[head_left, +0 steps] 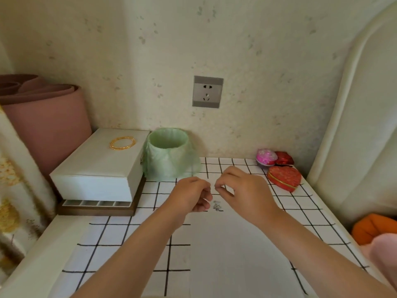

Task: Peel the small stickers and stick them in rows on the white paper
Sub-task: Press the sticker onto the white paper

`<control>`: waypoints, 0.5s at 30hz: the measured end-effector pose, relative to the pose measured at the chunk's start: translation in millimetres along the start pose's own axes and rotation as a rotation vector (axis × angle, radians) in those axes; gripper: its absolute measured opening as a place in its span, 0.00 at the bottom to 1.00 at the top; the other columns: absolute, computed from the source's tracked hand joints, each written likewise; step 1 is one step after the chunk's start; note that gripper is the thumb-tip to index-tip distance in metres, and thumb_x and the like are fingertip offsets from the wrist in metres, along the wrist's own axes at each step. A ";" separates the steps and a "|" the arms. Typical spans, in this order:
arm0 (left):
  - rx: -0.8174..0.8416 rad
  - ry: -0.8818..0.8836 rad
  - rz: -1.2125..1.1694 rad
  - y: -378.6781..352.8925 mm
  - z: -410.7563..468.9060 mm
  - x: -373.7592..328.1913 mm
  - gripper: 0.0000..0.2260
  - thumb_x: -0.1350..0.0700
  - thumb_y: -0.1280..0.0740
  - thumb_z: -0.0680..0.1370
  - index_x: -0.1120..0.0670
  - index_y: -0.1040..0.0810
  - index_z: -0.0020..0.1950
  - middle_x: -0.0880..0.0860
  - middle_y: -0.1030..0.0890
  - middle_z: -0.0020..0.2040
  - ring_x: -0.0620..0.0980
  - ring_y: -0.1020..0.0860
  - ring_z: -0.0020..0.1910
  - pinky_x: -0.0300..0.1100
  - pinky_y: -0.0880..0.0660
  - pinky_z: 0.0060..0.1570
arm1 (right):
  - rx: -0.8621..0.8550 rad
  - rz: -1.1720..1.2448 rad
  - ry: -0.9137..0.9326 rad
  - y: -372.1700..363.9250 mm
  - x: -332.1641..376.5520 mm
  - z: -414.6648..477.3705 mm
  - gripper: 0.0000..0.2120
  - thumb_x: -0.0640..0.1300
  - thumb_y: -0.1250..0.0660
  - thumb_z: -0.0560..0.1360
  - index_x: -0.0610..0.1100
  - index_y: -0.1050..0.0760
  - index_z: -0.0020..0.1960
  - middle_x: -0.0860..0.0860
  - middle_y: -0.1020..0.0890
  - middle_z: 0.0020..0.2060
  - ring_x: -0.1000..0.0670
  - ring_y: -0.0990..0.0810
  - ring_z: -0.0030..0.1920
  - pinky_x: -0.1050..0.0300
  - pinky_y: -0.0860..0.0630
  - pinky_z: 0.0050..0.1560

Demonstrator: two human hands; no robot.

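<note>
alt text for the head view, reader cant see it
A left hand and right hand meet fingertips over white paper on a grid-patterned table, pinching something too small to make out. A few small stickers sit near the paper's far edge.

We see through one wide-angle head camera (the edges bow), looking forward and down at the surface (300, 211) toward the wall (257, 61), close enough that left hand (191, 196) and right hand (245, 190) sit mid-frame.

left grip (191, 196) and right grip (243, 188) raised, curled, tips nearly meeting.
</note>
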State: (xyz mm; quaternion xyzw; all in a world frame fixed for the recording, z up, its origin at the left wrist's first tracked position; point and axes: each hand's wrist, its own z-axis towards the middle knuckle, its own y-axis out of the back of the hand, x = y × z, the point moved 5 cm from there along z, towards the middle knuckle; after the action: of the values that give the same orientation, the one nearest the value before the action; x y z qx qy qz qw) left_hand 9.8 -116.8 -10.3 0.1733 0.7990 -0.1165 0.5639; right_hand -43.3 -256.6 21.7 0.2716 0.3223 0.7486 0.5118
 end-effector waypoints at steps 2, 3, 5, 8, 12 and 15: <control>0.039 0.050 -0.032 -8.2 0.8 4.3 0.06 0.59 0.37 0.79 0.59 0.23 0.45 0.53 0.20 0.33 0.53 0.23 0.30 0.40 0.25 0.32 | -0.014 -0.010 0.028 0.5 -6.2 -5.0 0.05 0.43 0.25 0.72 0.52 0.18 0.42 0.57 0.20 0.42 0.55 0.27 0.28 0.64 0.36 0.29; 0.059 0.071 -0.051 -10.7 0.7 6.5 0.06 0.58 0.37 0.79 0.59 0.24 0.45 0.53 0.20 0.33 0.52 0.23 0.30 0.40 0.25 0.32 | -0.023 -0.009 0.040 0.0 -8.2 -6.4 0.05 0.42 0.25 0.72 0.51 0.18 0.42 0.57 0.19 0.41 0.54 0.26 0.28 0.62 0.34 0.28; 0.087 0.106 -0.071 -16.8 1.5 11.8 0.06 0.57 0.37 0.80 0.58 0.24 0.45 0.53 0.20 0.34 0.52 0.22 0.30 0.40 0.25 0.31 | -0.040 -0.010 0.052 -1.8 -14.2 -10.9 0.05 0.41 0.26 0.72 0.50 0.18 0.42 0.56 0.19 0.41 0.53 0.24 0.28 0.61 0.32 0.27; 0.132 0.147 -0.127 -22.4 3.5 17.4 0.09 0.53 0.36 0.81 0.58 0.24 0.46 0.54 0.19 0.35 0.52 0.22 0.31 0.41 0.25 0.33 | -0.041 -0.012 0.041 -5.1 -20.8 -15.7 0.06 0.41 0.26 0.72 0.50 0.18 0.46 0.56 0.17 0.41 0.53 0.22 0.30 0.62 0.34 0.29; 0.200 0.160 -0.124 -29.4 6.0 17.4 0.13 0.47 0.35 0.80 0.58 0.23 0.49 0.56 0.17 0.42 0.55 0.20 0.35 0.45 0.24 0.40 | -0.046 0.059 -0.110 -3.0 -33.1 -17.5 0.05 0.43 0.26 0.73 0.53 0.18 0.46 0.57 0.18 0.40 0.61 0.29 0.30 0.60 0.29 0.30; 0.102 0.034 0.034 -28.6 14.0 16.7 0.11 0.49 0.35 0.80 0.57 0.21 0.51 0.55 0.15 0.44 0.52 0.19 0.38 0.46 0.23 0.44 | 0.056 0.203 -0.386 -7.0 -53.2 -21.8 0.05 0.45 0.27 0.74 0.55 0.18 0.44 0.60 0.18 0.39 0.64 0.27 0.33 0.62 0.28 0.36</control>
State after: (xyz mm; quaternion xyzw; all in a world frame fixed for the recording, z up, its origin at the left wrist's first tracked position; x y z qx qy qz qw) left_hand 5.1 -145.8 -31.0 0.2171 0.7985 -0.1444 0.5426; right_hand -37.7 -309.3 -1.8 0.4552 0.2101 0.7209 0.4784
